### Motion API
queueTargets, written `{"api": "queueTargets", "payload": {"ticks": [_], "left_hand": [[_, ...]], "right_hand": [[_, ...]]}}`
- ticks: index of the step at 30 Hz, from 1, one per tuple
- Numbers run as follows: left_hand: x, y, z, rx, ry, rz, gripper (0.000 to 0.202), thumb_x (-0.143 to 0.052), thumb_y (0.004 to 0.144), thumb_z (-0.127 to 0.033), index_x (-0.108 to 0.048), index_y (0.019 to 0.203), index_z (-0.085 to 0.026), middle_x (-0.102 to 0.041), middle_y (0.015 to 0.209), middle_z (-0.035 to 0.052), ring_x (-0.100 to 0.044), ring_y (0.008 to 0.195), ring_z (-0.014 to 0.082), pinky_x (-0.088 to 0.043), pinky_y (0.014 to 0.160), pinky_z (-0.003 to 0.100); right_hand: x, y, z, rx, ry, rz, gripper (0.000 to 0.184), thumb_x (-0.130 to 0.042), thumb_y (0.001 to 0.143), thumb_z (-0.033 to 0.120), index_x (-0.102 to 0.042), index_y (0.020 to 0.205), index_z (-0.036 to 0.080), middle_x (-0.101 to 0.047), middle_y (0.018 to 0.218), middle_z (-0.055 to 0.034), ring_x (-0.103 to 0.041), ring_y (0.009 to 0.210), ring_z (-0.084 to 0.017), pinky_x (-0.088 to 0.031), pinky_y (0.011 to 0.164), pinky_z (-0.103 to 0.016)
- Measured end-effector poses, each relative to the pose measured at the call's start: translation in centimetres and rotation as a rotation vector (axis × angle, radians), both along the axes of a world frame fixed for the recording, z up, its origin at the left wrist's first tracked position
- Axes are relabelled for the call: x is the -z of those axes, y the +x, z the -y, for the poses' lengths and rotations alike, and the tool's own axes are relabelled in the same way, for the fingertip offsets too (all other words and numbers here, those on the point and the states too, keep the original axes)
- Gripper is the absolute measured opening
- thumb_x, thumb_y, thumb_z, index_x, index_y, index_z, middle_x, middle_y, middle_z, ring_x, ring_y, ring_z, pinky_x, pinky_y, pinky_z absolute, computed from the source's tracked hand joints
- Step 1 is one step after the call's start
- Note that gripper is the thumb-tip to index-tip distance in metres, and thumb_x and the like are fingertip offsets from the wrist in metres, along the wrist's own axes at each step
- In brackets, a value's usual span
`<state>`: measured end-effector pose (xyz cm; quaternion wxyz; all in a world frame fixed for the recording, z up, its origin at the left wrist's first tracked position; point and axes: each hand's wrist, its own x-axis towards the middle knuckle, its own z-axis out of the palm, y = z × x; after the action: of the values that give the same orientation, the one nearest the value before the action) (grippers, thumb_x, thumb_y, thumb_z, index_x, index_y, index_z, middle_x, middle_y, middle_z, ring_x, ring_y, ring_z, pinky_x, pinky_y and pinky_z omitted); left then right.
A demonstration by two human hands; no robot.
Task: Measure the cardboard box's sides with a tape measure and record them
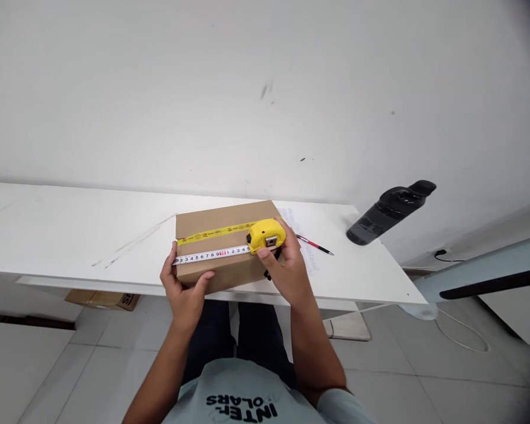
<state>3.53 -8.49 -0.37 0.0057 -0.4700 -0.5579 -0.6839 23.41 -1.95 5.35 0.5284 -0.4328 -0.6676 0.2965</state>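
Note:
A brown cardboard box (229, 215) with a strip of yellow printed packing tape (212, 234) across its top lies on the white table. My right hand (287, 268) grips a yellow tape measure (269, 232) at the box's right end. Its white blade (209, 255) is pulled out leftward over the box top, with the numbers facing up. At the left end, my left hand (183, 291) is closed round the box's near left corner, fingers by the blade's end and thumb on the front side. The blade's tip is hidden by those fingers.
Right of the box, a red and black pen (315, 244) rests by a sheet of paper with writing (309, 259). A dark bottle (388, 213) stands near the table's (92, 235) right end. Below, another cardboard box (101, 299) shows under the table.

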Motion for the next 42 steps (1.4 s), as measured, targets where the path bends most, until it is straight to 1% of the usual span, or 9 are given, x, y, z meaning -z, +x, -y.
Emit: {"api": "queueTargets", "payload": {"ticks": [3, 5, 9, 13, 17, 20, 23, 28, 42], "left_hand": [[0.3, -0.1, 0.1, -0.005, -0.005, -0.014, 0.079, -0.084, 0.08, -0.038, -0.045, 0.148, -0.028, -0.045, 0.159, 0.0132, -0.04, 0.15, 0.0281, -0.032, 0.125, 0.048], [0.5, -0.2, 0.2, -0.004, -0.007, -0.021, 0.075, -0.083, 0.08, -0.038, -0.048, 0.146, -0.029, -0.045, 0.159, 0.0129, -0.04, 0.15, 0.0279, -0.031, 0.125, 0.048], [0.6, -0.4, 0.0, 0.001, -0.009, -0.024, 0.074, -0.083, 0.081, -0.036, -0.048, 0.146, -0.029, -0.045, 0.159, 0.013, -0.041, 0.149, 0.0283, -0.032, 0.125, 0.05], [0.6, -0.7, -0.2, 0.003, -0.011, -0.028, 0.072, -0.084, 0.08, -0.036, -0.05, 0.143, -0.029, -0.047, 0.158, 0.0137, -0.042, 0.148, 0.0298, -0.032, 0.124, 0.053], [0.6, -1.2, -0.4, 0.033, 0.034, -0.056, 0.068, -0.085, 0.079, -0.033, -0.053, 0.138, -0.028, -0.051, 0.155, 0.0134, -0.046, 0.145, 0.0304, -0.037, 0.122, 0.054], [0.7, -1.5, -0.6, 0.047, 0.038, -0.08, 0.066, -0.085, 0.079, -0.03, -0.055, 0.138, -0.027, -0.053, 0.153, 0.013, -0.049, 0.144, 0.0303, -0.038, 0.122, 0.054], [0.9, -1.6, -0.7, 0.047, 0.05, -0.079, 0.068, -0.086, 0.078, -0.026, -0.055, 0.139, -0.028, -0.054, 0.152, 0.0119, -0.049, 0.143, 0.0299, -0.036, 0.123, 0.054], [1.1, -1.8, -0.7, 0.06, 0.071, -0.113, 0.072, -0.086, 0.077, -0.021, -0.055, 0.141, -0.03, -0.055, 0.152, 0.0104, -0.049, 0.143, 0.029, -0.036, 0.124, 0.052], [1.5, -1.9, -0.9, 0.043, 0.055, -0.168, 0.073, -0.085, 0.079, -0.026, -0.053, 0.144, -0.03, -0.053, 0.154, 0.01, -0.049, 0.143, 0.0283, -0.039, 0.122, 0.048]], "right_hand": [[-0.3, -1.1, 0.2, 0.086, -0.044, -0.036, 0.096, -0.076, 0.08, 0.054, -0.026, 0.158, 0.029, -0.043, 0.155, -0.0155, -0.042, 0.143, -0.035, -0.04, 0.114, -0.057], [-0.5, -1.9, 0.1, 0.167, -0.011, -0.029, 0.103, -0.081, 0.075, 0.052, -0.024, 0.158, 0.028, -0.046, 0.15, -0.0165, -0.046, 0.138, -0.035, -0.039, 0.113, -0.058], [-0.6, -2.8, -0.5, 0.265, 0.098, 0.062, 0.083, -0.078, 0.076, 0.047, -0.039, 0.146, 0.025, -0.054, 0.139, -0.0157, -0.048, 0.134, -0.036, -0.027, 0.118, -0.065], [-0.6, -2.8, -0.8, 0.342, 0.159, 0.138, 0.072, -0.074, 0.078, 0.045, -0.043, 0.14, 0.026, -0.058, 0.135, -0.0141, -0.054, 0.129, -0.035, -0.01, 0.12, -0.073], [-0.9, -2.3, -1.1, 0.327, 0.182, 0.193, 0.065, -0.072, 0.08, 0.044, -0.046, 0.137, 0.028, -0.058, 0.138, -0.0125, -0.054, 0.131, -0.034, -0.008, 0.119, -0.074], [-0.8, -1.3, -1.9, 0.341, 0.198, 0.167, 0.061, -0.071, 0.082, 0.042, -0.049, 0.136, 0.028, -0.051, 0.146, -0.0143, -0.046, 0.14, -0.035, -0.014, 0.12, -0.072], [-0.5, 0.6, -2.8, 0.378, 0.185, 0.096, 0.062, -0.071, 0.083, 0.042, -0.049, 0.139, 0.027, -0.044, 0.152, -0.0159, -0.039, 0.145, -0.034, -0.029, 0.118, -0.063], [0.3, 3.5, -3.9, 0.401, 0.117, 0.011, 0.067, -0.073, 0.083, 0.042, -0.046, 0.144, 0.031, -0.04, 0.155, -0.0135, -0.04, 0.145, -0.03, -0.043, 0.11, -0.052], [1.1, 5.8, -4.3, 0.452, 0.101, 0.043, 0.06, -0.07, 0.084, 0.038, -0.05, 0.14, 0.031, -0.036, 0.158, -0.0116, -0.037, 0.147, -0.031, -0.048, 0.105, -0.051]]}}
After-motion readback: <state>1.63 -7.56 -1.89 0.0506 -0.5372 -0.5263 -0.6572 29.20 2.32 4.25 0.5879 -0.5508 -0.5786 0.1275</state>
